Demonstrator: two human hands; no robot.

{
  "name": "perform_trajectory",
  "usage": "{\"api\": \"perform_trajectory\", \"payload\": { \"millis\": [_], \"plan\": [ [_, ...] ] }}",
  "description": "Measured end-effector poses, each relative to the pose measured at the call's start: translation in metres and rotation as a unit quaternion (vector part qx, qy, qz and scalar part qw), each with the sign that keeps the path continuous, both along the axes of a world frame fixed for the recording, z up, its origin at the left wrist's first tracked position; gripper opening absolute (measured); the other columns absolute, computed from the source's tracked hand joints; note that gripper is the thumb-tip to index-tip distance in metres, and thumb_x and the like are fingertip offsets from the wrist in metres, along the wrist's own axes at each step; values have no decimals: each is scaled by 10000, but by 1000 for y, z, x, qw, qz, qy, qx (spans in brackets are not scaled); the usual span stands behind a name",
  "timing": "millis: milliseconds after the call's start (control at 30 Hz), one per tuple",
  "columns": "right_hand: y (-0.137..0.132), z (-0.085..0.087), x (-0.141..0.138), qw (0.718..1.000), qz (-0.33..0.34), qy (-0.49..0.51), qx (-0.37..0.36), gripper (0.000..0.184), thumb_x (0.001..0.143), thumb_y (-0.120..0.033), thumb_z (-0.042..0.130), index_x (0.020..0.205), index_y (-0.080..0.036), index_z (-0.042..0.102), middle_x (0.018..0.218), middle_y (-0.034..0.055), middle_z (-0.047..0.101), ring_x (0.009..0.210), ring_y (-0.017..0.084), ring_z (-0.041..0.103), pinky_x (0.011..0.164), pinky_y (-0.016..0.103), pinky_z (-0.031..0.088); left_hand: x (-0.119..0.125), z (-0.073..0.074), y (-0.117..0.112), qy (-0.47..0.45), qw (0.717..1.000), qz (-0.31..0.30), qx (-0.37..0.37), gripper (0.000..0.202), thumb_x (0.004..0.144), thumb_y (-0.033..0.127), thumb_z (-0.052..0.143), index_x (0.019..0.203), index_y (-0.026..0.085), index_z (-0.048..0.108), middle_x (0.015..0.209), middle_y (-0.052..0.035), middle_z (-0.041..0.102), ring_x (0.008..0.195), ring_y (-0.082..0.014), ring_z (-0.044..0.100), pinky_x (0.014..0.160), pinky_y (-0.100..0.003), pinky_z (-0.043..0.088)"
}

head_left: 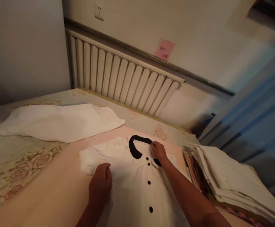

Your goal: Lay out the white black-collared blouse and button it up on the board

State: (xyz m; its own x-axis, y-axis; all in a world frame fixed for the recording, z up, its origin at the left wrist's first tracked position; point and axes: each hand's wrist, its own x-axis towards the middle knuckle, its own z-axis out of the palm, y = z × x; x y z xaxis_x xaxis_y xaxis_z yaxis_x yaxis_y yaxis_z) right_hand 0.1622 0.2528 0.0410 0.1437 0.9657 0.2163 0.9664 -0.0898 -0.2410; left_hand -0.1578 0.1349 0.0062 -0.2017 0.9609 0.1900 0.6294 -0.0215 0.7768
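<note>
Pink sheeting [59, 179] covers the near middle, where a white shirt [128, 183] lies spread front-up but unfolded, left of a folded stack [234, 173]. Its black collar [134, 149] is pinched by the right hand [159, 151]; the left hand [101, 181] curls at left, its grip unclear.

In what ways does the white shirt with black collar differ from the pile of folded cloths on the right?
The white shirt lies spread out, while the pile of folded cloths is stacked in layers. The shirt has a black collar and black buttons; the pile's top cloth looks plain. The right hand is at the shirt's collar, but neither hand is on the pile. Both show white fabric.
</note>
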Motion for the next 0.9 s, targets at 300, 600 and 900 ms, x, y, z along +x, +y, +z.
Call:
{"api": "perform_trajectory", "payload": {
  "millis": [300, 600, 900],
  "plan": [
    [65, -15, 17, 998, -32, -46, -41, 356, 845, -276, 634, 1191, -190, 631, 1108, 111, 686, 1030, 220, 596, 822, 281, 395, 1, -5, 0, -24, 1000, 11, 4, 248, 883, 326, 392, 964, 226, 605, 1000, -54, 682, 864, -206, 647, 744, -333, 482],
    [97, -23, 21, 996, -54, -64, -28, 152, 871, -251, 582, 962, -201, 693, 989, 102, 698, 955, 206, 611, 773, 277, 384, 2, -11, -1, -18, 1000, 6, -19, 248, 880, 353, 404, 964, 244, 610, 992, -54, 684, 835, -207, 650, 732, -341, 498],
    [70, -7, 23, 999, 12, -34, 18, 295, 874, -202, 513, 1139, -167, 638, 1119, 126, 660, 1085, 233, 547, 936, 324, 357, 4, -6, 1, -7, 1000, -8, 2, 270, 881, 362, 384, 953, 231, 608, 1011, -66, 673, 891, -217, 638, 777, -361, 497]
  ]
}}
